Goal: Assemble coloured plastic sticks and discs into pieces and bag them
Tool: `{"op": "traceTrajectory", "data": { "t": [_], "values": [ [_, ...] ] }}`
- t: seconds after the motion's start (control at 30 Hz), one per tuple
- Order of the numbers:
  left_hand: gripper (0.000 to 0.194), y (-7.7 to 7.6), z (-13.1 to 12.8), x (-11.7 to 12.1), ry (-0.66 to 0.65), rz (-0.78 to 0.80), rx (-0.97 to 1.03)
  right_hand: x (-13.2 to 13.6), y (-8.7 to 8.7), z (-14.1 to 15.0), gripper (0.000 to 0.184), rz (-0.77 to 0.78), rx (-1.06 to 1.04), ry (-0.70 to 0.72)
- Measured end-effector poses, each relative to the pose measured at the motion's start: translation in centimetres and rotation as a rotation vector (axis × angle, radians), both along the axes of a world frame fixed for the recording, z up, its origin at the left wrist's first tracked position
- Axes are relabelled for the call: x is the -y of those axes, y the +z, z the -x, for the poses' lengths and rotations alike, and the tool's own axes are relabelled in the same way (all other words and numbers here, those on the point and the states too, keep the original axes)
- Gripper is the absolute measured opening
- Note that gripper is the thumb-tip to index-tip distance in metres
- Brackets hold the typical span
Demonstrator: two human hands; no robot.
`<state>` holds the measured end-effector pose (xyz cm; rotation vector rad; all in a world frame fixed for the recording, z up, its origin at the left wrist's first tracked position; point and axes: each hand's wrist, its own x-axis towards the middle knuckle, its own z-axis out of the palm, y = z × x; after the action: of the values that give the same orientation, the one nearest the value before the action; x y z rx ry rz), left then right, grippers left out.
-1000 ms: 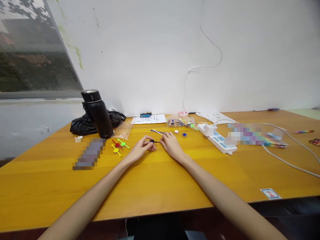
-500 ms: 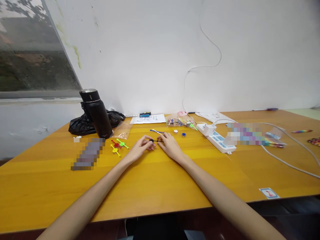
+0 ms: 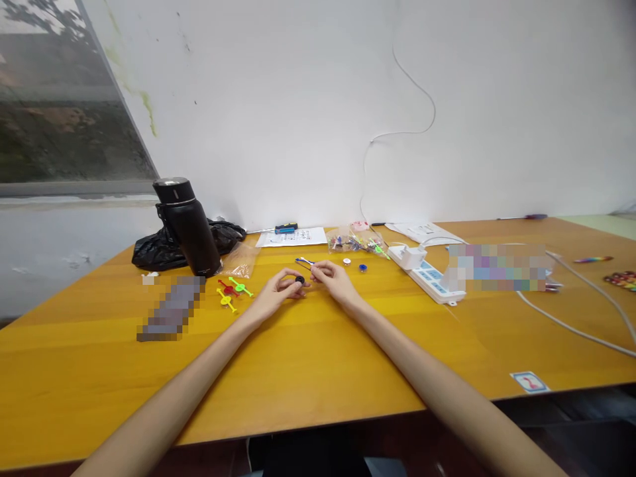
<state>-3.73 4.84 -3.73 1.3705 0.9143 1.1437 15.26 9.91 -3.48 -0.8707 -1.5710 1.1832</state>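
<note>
My left hand [image 3: 278, 291] is closed on a small round black disc [image 3: 299, 280], pinched between thumb and fingers just above the table. Close beside it, my right hand [image 3: 334, 279] pinches a thin black stick [image 3: 303, 266], which points up and to the left, apart from the disc. Behind the fingers lie a blue stick [image 3: 298, 260] and a white one, partly covered by the right hand. A white disc [image 3: 346, 262] and a blue disc [image 3: 363, 268] rest to the right. Yellow [image 3: 226, 301], red [image 3: 228, 288] and green [image 3: 241, 287] arrow-shaped spinning pieces lie left of my left hand.
A black bottle [image 3: 186, 228] stands at the left by a black plastic bag [image 3: 154, 250] and a blurred flat object [image 3: 171, 310]. At the back are a paper sheet [image 3: 311, 237] and a clear bag of parts [image 3: 355, 241]. A white power strip [image 3: 427, 275] lies to the right.
My right hand has lifted the black stick from beside the disc and tilted it up. The left hand keeps the disc in nearly the same place. The view has shifted slightly.
</note>
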Motion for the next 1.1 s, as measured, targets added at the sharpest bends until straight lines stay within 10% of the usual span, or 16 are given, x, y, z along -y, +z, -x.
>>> {"op": "traceTrajectory", "data": {
  "t": [0.5,1.1],
  "values": [
    [0.048,0.0,0.0,-0.1,-0.003,0.009,0.016,1.5,1.5,-0.1,0.023,-0.256,0.157,0.007],
    [0.048,0.1,0.2,-0.1,0.053,0.032,0.043,1.4,1.9,-1.0,0.046,0.063,0.152,0.265]
  ]
}}
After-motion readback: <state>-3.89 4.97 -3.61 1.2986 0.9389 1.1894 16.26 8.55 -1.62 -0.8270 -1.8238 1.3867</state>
